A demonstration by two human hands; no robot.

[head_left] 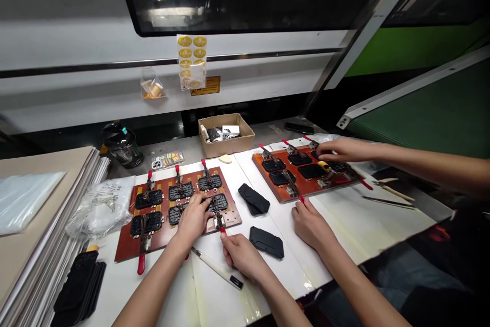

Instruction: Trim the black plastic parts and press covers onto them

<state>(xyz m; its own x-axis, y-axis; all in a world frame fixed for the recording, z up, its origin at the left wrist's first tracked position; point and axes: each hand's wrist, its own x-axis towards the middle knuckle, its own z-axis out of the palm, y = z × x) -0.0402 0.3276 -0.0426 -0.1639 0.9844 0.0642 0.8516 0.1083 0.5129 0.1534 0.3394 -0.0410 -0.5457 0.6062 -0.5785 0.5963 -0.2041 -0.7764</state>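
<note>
A reddish-brown fixture board (123,246) lies in front of me, with several black phone-case pieces (150,198) clamped on it in two rows. My left hand (193,221) rests over the front row, fingers stretched onto the middle piece and its neighbour, not closed round anything. At the board's front right, my right hand (242,255) grips the red handle of a toggle clamp (219,220), whose arm lies across a black piece (221,201). Just right of the board are black cases (253,199) and another black case (267,242). A white-handled craft knife (218,268) lies between my forearms.
A co-worker's hands (312,225) work at a second fixture board (281,195) on the right. Behind are a cardboard box (225,144), a patterned phone case (167,159) and a dark jar (123,146). A plastic bag (101,207) and stacked black pieces (78,286) lie left.
</note>
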